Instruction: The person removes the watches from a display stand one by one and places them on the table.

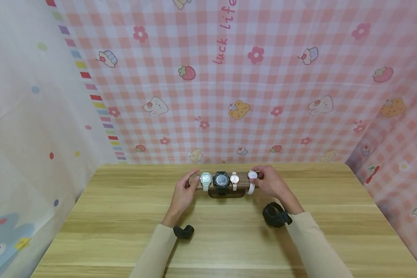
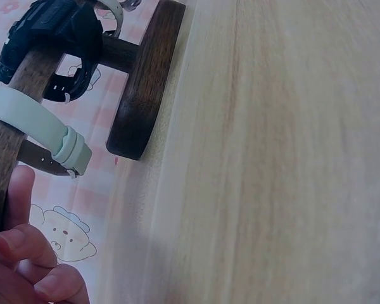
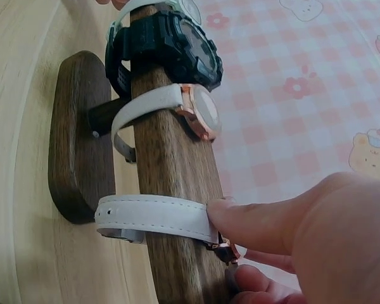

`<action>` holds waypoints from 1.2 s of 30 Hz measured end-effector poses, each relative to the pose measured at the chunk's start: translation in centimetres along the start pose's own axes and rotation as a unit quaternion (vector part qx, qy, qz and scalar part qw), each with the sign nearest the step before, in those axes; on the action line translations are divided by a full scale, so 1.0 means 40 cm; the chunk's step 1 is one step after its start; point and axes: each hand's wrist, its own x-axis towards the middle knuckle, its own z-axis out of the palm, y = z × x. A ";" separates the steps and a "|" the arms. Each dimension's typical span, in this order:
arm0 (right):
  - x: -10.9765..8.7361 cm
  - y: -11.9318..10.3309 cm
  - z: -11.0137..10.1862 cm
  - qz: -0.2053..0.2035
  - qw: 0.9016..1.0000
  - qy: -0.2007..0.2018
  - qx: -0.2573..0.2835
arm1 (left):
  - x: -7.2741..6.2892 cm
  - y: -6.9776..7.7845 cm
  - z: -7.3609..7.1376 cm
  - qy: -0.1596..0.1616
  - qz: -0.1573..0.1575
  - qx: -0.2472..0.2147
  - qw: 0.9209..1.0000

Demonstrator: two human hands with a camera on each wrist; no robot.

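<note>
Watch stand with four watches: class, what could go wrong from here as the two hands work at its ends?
The white watch pinched by the right hand sits near the bar's end, its strap hanging loose below; it might slip off.

The bar rests on a central post, so uneven pressure at either end could tip it.

The left hand is close to the pale green watch and might nudge it.

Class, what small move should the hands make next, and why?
Probably slide the rightmost white watch inward along the bar: the right hand pinches it, the left hand holds the bar's opposite end, and a broad gap separates the neighbouring watch.
</note>
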 end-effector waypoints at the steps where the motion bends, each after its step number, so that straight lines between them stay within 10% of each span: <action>1: -0.001 0.002 -0.003 0.000 1.000 0.002 -0.002 | 0.000 0.000 0.000 0.000 0.000 -0.001 1.000; 36: -0.034 0.071 -0.053 0.018 0.999 0.003 0.045 | 0.001 -0.004 0.000 0.001 0.011 0.004 1.000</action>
